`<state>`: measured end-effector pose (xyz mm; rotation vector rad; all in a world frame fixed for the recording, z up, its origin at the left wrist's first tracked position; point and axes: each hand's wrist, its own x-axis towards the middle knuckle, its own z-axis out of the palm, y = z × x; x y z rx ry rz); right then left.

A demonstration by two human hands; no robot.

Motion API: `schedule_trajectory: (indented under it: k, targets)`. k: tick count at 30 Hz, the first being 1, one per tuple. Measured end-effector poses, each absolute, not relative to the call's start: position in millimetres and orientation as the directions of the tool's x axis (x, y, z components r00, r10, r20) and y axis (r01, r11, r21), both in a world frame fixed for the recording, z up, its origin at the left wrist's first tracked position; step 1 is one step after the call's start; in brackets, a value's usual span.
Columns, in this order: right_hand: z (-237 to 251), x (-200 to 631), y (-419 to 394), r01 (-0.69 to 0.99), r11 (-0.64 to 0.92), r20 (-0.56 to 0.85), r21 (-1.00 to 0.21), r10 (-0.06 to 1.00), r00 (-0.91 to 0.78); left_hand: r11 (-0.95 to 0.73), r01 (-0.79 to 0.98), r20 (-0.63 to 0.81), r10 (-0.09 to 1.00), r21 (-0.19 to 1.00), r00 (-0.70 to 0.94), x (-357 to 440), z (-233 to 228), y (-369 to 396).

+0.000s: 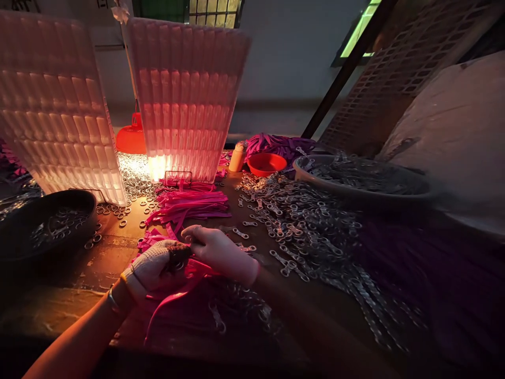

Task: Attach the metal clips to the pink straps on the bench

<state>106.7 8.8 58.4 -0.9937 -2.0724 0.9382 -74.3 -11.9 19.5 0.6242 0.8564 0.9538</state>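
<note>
In the head view, my left hand (152, 266), in a dotted white glove with dark, worn fingertips, is closed around a pink strap (173, 301). The strap's loose tail curves down toward me. A bit of metal shows by the left fingertips, too dim to name. Against those fingertips is my right hand (223, 252), in a thin white glove, its fingers curled into a pinch. Whatever the right fingers grip is hidden. Just beyond both hands lies a pile of pink straps (189, 202). Beneath and right of them are loose metal clasps (216, 318).
Metal clasps form a large heap (292, 210) on the right, below a wide basin (363, 176). A dark bowl (47, 226) holds metal pieces at left. Two ribbed plastic trays (185, 100) stand upright behind, near a red lamp (132, 138). A red bowl (267, 165) sits farther back.
</note>
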Motion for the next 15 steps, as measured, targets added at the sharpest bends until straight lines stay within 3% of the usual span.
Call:
schedule_trajectory:
  k: [5,9,15]
  targets:
    - [45,108,7,0.335,0.376,0.254,-0.864,0.9,-0.356,0.43,-0.457,-0.307,0.896,0.778,0.321,-73,22,-11]
    - [38,104,0,0.292,0.316,0.182,-0.903,0.896,-0.404,0.438,-0.52,-0.329,0.898,0.733,0.292,-67,12,-10]
    - [37,99,-3,0.436,0.311,0.159,-0.845,0.923,-0.351,0.333,-0.408,-0.246,0.936,0.85,0.252,-60,8,-18]
